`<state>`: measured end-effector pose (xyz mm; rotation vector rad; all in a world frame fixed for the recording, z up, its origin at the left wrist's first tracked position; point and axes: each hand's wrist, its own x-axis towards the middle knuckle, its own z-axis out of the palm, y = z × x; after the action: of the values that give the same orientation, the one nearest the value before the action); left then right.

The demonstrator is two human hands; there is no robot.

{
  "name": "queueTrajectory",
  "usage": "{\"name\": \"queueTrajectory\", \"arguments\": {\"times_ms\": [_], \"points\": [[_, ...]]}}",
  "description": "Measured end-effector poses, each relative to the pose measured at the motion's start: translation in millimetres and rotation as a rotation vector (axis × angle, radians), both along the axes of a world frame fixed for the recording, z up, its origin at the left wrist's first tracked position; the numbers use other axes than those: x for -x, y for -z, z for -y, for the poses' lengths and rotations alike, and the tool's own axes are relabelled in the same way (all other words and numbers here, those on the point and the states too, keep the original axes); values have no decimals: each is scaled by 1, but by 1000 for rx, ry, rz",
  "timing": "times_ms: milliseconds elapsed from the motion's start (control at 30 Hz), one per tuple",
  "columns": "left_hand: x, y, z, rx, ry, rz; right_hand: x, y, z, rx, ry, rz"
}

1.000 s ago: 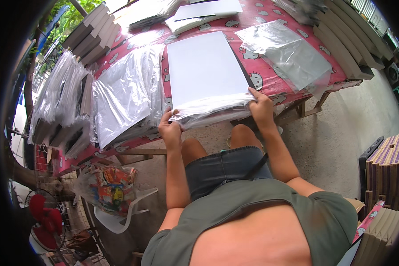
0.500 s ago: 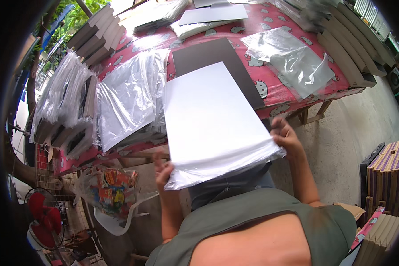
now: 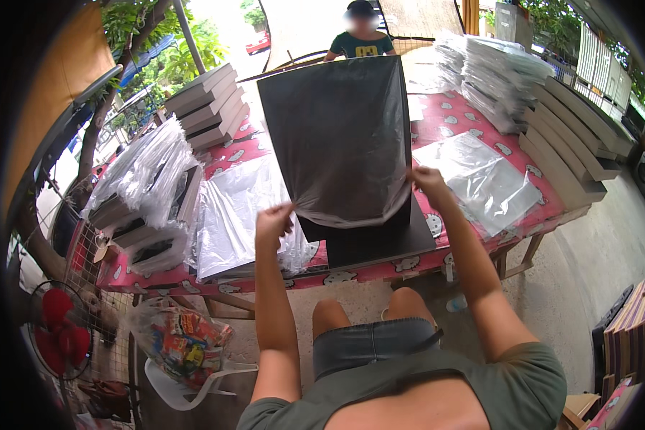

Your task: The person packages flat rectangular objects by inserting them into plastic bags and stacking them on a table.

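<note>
A large black board (image 3: 337, 129) stands tilted up before me over the table. A clear plastic sleeve (image 3: 351, 208) covers most of it, and the board's lower end sticks out below the sleeve's open edge. At the sleeve's left lower edge, my left hand (image 3: 274, 223) is closed in a pinch on the plastic. My right hand (image 3: 428, 183) pinches the right edge, a little higher. Beneath, another dark board (image 3: 383, 249) lies flat at the table's near edge. Sleeved sheets (image 3: 236, 208) lie to the left, loose clear sleeves (image 3: 480, 183) to the right.
The table (image 3: 186, 287) has a pink patterned cover. Stacked grey boxes (image 3: 206, 107) and plastic-wrapped stacks (image 3: 143, 172) stand at left, more grey boxes (image 3: 570, 136) at right. A person (image 3: 362, 39) is across the table. A white chair (image 3: 183, 387) and red fan (image 3: 61, 330) are lower left.
The sleeved board has swung up from lying white side up near my lap to standing with its black side toward me. My hands moved up with it. The view has tilted upward.
</note>
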<state>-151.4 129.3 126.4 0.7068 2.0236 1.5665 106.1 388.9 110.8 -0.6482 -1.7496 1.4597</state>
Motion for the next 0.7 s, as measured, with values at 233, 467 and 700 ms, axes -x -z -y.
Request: {"name": "queueTrajectory", "arguments": {"times_ms": [233,467,700], "points": [[-25,10,-52,-415,19,-76,20,-23,3,116,78,-110],[-95,33,59,-115,529,-61,-86,1,87,264,-484,353],[-175,59,112,65,30,-162,-164,45,177,-209,83,516]]}}
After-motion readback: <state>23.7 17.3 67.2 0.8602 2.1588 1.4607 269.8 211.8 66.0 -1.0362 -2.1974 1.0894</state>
